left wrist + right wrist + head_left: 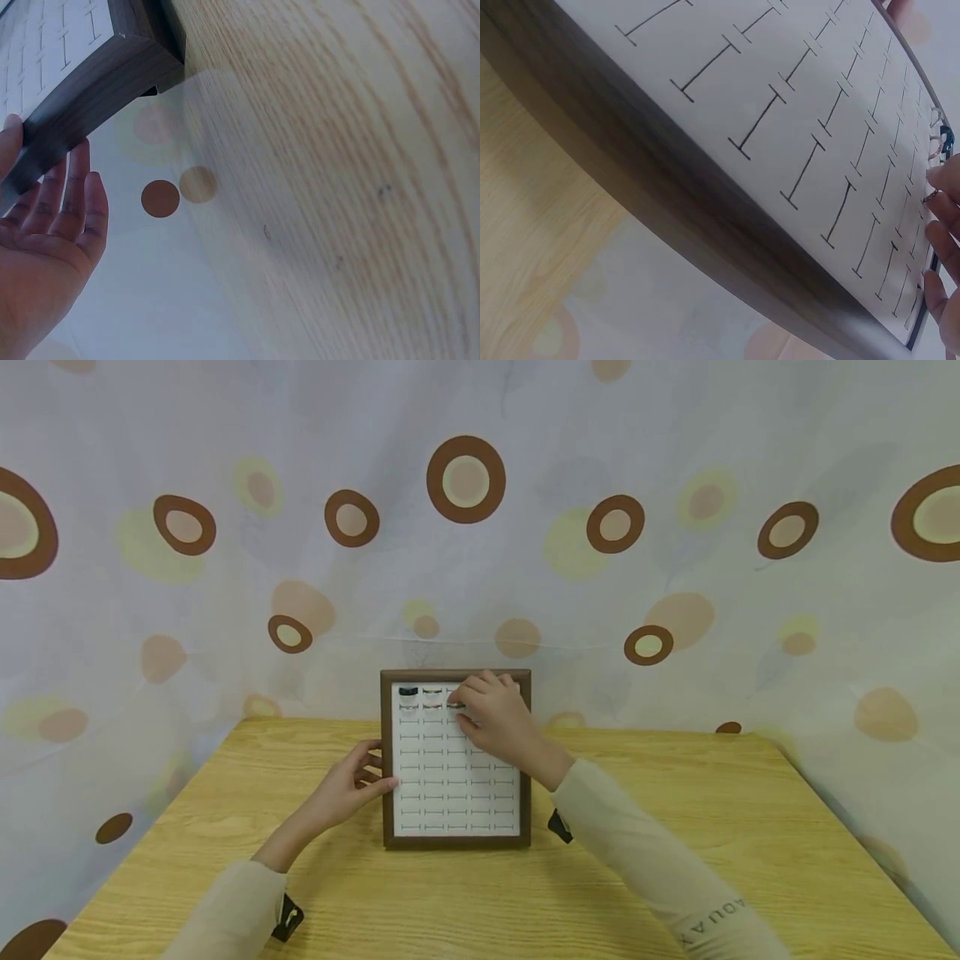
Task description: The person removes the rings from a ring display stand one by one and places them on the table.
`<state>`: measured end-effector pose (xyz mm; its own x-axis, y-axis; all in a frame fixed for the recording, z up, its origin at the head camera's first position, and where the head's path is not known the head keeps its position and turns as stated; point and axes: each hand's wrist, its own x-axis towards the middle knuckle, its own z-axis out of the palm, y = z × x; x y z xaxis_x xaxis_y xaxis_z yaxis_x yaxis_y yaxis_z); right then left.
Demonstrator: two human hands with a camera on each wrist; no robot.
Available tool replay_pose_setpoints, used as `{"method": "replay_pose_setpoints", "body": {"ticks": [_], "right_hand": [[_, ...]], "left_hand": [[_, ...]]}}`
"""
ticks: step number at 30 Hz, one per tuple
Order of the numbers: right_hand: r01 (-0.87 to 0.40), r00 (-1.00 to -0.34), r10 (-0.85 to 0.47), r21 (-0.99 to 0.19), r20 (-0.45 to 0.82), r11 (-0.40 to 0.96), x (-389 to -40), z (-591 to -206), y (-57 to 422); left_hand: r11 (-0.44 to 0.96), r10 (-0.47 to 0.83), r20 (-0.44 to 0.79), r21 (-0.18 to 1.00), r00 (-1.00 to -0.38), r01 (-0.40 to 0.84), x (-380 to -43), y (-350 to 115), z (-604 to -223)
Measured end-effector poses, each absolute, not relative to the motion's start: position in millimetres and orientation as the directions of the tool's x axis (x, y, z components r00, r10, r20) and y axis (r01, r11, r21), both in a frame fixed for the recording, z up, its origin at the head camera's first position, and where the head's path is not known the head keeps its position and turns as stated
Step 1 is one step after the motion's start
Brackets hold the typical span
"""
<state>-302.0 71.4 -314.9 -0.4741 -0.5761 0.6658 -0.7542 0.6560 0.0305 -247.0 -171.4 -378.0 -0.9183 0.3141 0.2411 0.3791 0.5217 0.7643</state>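
Note:
A ring display board (pixel 457 777) with a brown frame and a white slotted panel stands upright on the table. My left hand (pixel 348 789) holds its left edge, thumb on the front and the other fingers around the side. At the upper part of the panel, my right hand (pixel 498 714) has its fingertips at the third column, pinching a small dark ring (pixel 931 196). To the left of these fingertips sit several rings in the top two rows, among them a wide black ring (pixel 408 692). The right hand covers the panel's upper right corner in the head view.
The board stands on a wood-grain table (pixel 645 877), close to its back edge. Behind the table hangs a pale curtain (pixel 525 568) with brown and yellow circles. Black wrist straps (pixel 287 918) show at both sleeves.

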Motion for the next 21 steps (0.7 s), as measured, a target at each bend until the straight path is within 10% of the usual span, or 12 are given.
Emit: {"method": "replay_pose_setpoints", "body": {"ticks": [21], "right_hand": [[-0.756, -0.413, -0.501, 0.020, 0.761, 0.655, -309, -326, 65]], "left_hand": [[0.532, 0.313, 0.241, 0.757, -0.919, 0.379, -242, -170, -373]]}}
